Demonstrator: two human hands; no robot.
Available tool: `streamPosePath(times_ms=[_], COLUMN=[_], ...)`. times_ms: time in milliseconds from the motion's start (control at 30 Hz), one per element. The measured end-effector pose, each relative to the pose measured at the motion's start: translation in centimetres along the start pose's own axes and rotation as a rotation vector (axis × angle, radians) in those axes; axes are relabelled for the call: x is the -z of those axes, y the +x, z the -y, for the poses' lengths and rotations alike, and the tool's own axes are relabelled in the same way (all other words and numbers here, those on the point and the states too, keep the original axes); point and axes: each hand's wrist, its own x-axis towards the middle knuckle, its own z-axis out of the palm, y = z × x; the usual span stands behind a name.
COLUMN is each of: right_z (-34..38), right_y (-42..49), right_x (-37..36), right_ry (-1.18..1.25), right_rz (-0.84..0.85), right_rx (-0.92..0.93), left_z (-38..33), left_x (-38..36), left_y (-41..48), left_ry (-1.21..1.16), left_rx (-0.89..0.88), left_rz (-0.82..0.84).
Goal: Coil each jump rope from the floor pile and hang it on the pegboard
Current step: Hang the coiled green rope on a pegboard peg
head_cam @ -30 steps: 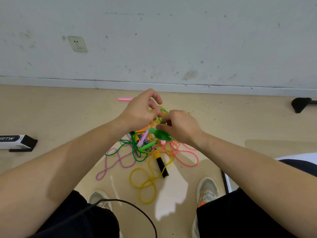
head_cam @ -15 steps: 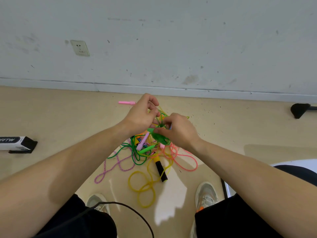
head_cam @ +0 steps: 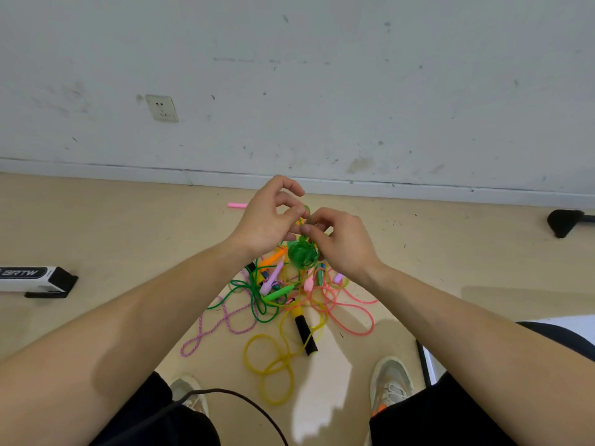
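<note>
Left hand: the left hand (head_cam: 267, 220), at the centre of the frame, has its fingers curled; thumb and fingertips pinch a thin loop of green cord.
Right hand: the right hand (head_cam: 343, 244), just to the right and touching the left at the fingertips, is curled too and pinches the same cord from the other side.
Held rope: the translucent green plastic jump rope (head_cam: 302, 252) hangs as a tight wound bundle directly under the two sets of fingertips, against the right hand's thumb side and above the floor.
Floor pile: the tangled heap of coloured jump ropes (head_cam: 273, 291) lies on the beige floor (head_cam: 128, 226) just below the hands, between the person's grey sneakers (head_cam: 391, 381).
In the pile: a yellow rope with a black foam handle (head_cam: 304, 333) at the lower middle, a pink rope (head_cam: 351, 317) to the right, a purple braided rope (head_cam: 222, 320) to the left, and a dark green rope (head_cam: 257, 304) between them.
Stray piece: a pink handle (head_cam: 237, 205) lies apart, just left of the left hand, near the wall.
Left edge: a white and black box (head_cam: 32, 280) rests on the floor.
Upper left: a wall socket (head_cam: 162, 107).
</note>
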Motion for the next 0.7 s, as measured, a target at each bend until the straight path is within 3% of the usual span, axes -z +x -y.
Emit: streamPosePath(times_ms=[300,700], right_z=[0.6,-0.9], right_y=[2.0,15.6], right_x=[0.0,-0.9], right_ry=[0.23,0.349], right_rz=[-0.177,-0.217], right_rx=[-0.072,-0.144], left_z=[1.5,3.1], left_x=[-1.5,-0.3], left_y=[1.1,13.8], left_ry=[-0.244,-0.242], left_rx=[0.054,0.006], left_rz=[-0.119,-0.353])
